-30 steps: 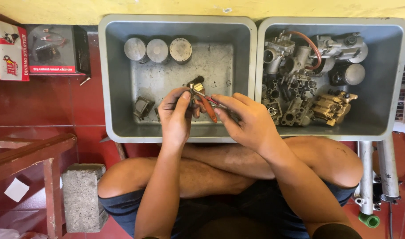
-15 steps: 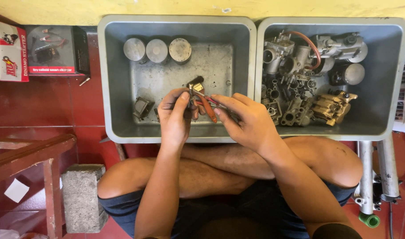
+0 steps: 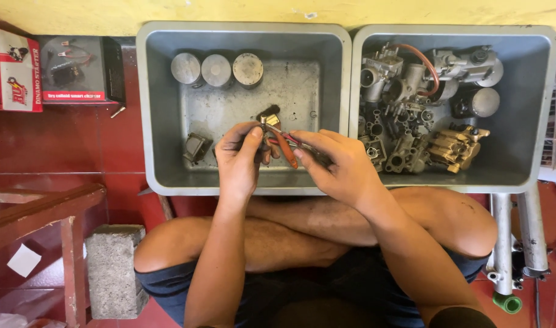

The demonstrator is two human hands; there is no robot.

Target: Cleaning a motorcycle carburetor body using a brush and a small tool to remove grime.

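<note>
From my head camera, my left hand (image 3: 240, 159) pinches a small metal part (image 3: 269, 117) over the left grey tub (image 3: 153, 109). My right hand (image 3: 342, 167) is closed around red-handled pliers (image 3: 285, 144), their tip at the part. Three pistons (image 3: 216, 70) stand at the tub's far edge.

My left hand (image 3: 238, 159) and right hand (image 3: 342, 167) hover over the near part of the left grey plastic tub (image 3: 151, 109), where bare floor lies open between three round metal pistons (image 3: 216, 70) at the far wall and a small dark block (image 3: 196, 147) on my left. The right grey tub (image 3: 542, 109) is crowded with grey carburettor parts (image 3: 411, 103).
</note>
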